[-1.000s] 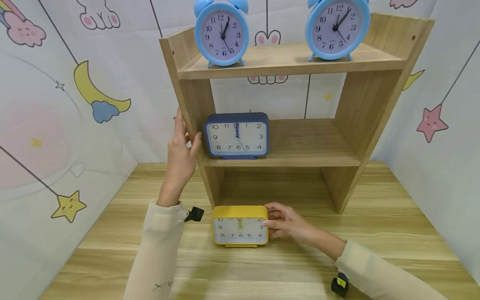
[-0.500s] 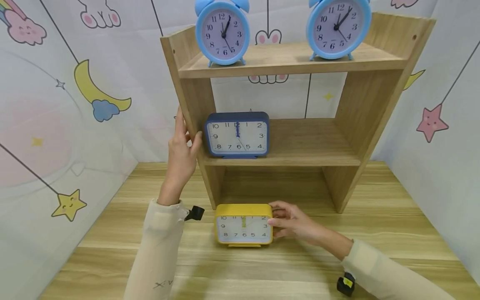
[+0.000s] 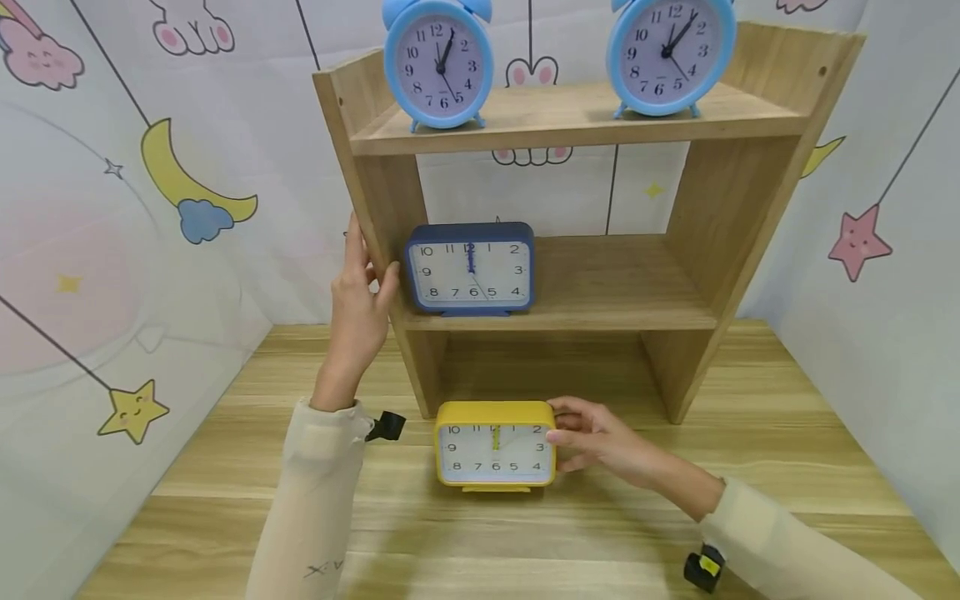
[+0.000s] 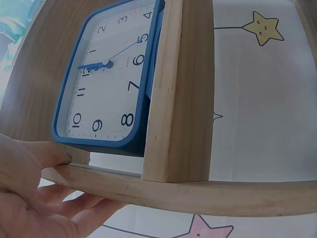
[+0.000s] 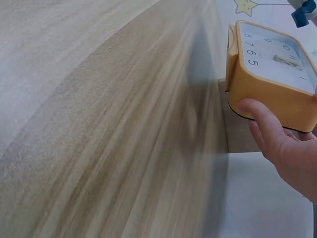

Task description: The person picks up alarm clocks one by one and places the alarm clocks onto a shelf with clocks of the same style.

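Note:
In the head view, my left hand (image 3: 358, 317) holds the left side panel of a wooden shelf unit (image 3: 630, 321). The left wrist view shows my left hand (image 4: 20, 183) with its thumb on one side of the panel and fingers on the other. A blue rectangular alarm clock (image 3: 450, 275) stands on the middle shelf, close to that thumb. My right hand (image 3: 603, 439) grips a yellow alarm clock (image 3: 472, 458) by its right end, in front of the lowest compartment. From the right wrist view, the yellow clock (image 5: 277, 94) appears slightly above the tabletop, face outward.
Two light-blue round alarm clocks stand on the top shelf, one at the left (image 3: 438, 67) and one at the right (image 3: 667, 58). Wood-grain tabletop (image 3: 750, 467) lies under the unit. A cartoon-printed white backdrop (image 3: 75, 208) closes off the back and sides.
My right hand has carried the yellow clock a short way to the right and slightly toward the shelf. My left hand keeps its hold on the side panel.

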Motion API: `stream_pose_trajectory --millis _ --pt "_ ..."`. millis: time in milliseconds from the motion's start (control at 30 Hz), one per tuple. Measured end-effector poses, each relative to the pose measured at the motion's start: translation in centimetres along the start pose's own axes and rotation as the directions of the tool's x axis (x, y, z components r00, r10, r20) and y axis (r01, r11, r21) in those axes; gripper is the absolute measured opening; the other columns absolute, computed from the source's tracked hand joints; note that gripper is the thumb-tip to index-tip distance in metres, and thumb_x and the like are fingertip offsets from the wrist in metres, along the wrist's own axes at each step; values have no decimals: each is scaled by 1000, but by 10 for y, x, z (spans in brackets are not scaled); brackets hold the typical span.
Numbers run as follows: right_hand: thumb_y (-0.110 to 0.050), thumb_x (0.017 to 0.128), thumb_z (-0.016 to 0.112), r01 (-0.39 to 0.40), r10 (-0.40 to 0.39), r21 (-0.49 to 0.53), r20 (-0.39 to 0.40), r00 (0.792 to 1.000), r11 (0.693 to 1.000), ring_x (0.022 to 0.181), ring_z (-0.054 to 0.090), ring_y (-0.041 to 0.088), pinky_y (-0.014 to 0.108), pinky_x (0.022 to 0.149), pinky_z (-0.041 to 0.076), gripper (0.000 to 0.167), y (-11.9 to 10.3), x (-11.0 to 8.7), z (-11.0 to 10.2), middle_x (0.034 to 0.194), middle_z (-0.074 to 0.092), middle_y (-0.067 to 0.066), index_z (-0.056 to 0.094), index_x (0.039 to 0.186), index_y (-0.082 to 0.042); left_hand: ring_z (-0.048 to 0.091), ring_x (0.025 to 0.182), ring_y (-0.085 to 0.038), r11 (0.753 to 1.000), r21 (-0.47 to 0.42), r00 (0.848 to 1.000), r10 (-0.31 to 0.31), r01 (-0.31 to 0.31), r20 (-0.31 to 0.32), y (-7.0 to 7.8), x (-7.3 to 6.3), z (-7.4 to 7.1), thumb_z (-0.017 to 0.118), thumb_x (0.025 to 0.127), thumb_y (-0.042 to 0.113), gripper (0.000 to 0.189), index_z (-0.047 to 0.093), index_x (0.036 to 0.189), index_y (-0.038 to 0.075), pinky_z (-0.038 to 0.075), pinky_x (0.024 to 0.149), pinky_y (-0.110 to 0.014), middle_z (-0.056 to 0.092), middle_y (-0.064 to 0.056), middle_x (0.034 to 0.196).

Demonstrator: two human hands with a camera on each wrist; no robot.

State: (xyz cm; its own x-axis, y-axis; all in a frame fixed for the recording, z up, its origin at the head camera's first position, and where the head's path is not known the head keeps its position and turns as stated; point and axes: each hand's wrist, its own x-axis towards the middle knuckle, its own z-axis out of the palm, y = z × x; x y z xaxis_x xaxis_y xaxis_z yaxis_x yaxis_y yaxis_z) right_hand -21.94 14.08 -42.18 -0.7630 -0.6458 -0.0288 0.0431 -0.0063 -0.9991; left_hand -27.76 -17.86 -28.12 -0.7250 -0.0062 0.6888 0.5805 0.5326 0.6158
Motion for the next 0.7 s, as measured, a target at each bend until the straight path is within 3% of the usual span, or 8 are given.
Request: stream_pose_trajectory --millis 300,700 --pt "-12 101 60 9 -9 -27 -23 1000 1000 112 61 36 55 84 56 50 -8 -7 -3 126 59 26 39 141 9 54 126 -35 1000 0 1000 -3 3 -1 0 0 0 51 102 3 75 10 162 22 53 91 -54 41 -18 153" --pt "-11 102 59 38 -38 -19 -20 999 999 111 62 35 58 84 55 49 -24 -17 -9 124 59 24 38 141 10 55 124 -37 1000 2 1000 -18 18 -2 1 0 0 51 102 3 75 11 162 22 56 86 -52 41 -19 152"
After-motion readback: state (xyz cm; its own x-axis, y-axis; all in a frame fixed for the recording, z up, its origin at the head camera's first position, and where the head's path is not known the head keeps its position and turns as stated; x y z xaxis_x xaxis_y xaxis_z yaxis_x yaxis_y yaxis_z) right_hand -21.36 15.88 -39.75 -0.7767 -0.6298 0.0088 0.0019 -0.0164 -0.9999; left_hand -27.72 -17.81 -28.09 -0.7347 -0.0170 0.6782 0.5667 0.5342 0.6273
